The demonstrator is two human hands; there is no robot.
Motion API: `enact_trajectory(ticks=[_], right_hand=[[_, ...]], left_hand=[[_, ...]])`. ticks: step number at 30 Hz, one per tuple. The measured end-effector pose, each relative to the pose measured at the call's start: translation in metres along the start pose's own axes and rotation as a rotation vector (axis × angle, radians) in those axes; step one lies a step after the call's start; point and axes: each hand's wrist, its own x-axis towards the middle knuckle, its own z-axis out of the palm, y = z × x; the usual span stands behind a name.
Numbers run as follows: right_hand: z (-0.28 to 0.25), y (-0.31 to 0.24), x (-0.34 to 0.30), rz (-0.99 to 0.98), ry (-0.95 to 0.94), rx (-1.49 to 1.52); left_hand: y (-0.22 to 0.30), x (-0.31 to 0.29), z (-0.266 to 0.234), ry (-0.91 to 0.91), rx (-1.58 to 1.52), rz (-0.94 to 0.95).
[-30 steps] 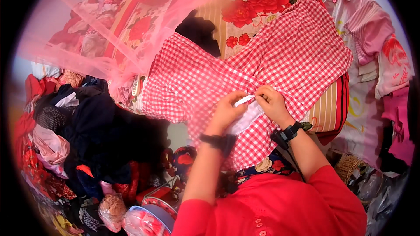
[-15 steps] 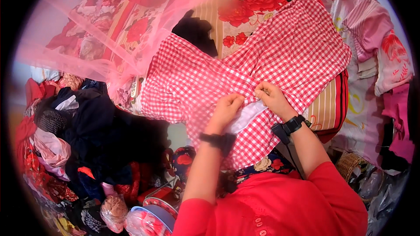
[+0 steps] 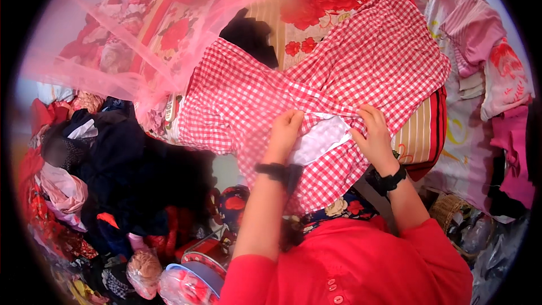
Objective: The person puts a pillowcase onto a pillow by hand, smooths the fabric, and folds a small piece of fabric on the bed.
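Observation:
A red-and-white gingham garment (image 3: 372, 51) lies spread over the bed's near edge, its lower part draped towards my lap. Near its middle, a gap in the checked cloth shows a white lining (image 3: 320, 140). My left hand (image 3: 287, 131) is closed on the gingham at the left end of this gap, thumb against fingertips. At the right end my right hand (image 3: 375, 138) touches the cloth. Its thumb is spread away from the curled fingers, and the lining shows between the two hands. Dark bands circle both wrists.
Pink netting (image 3: 186, 28) hangs over the bed's left side. A black cloth (image 3: 248, 36) lies on the floral bedspread (image 3: 339, 0) beyond the garment. Heaped clothes (image 3: 130, 164) fill the left, above a blue basin (image 3: 203, 277). A wicker basket (image 3: 447, 213) stands at lower right.
My right hand has moved right, away from my left, and its thumb has parted from the fingers. My left hand has shifted slightly left. More of the white lining shows.

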Motion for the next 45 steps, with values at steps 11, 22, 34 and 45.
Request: enact_trajectory(ticks=[11,22,34,45], right_hand=[[-0.053,0.040,-0.007,0.463,-0.176,0.438],[-0.106,0.041,-0.007,0.727,-0.099,1.254],[-0.124,0.040,0.037,0.528,0.029,0.918],[-0.058,0.078,0.195,0.445,0.084,0.593]], left_hand=[[-0.010,0.008,0.002,0.047,0.046,0.073],[0.004,-0.004,0.008,0.074,-0.013,0.112],[0.040,-0.010,0.009,0.119,0.101,0.369],[0.042,0.020,0.003,-0.021,0.620,0.232]])
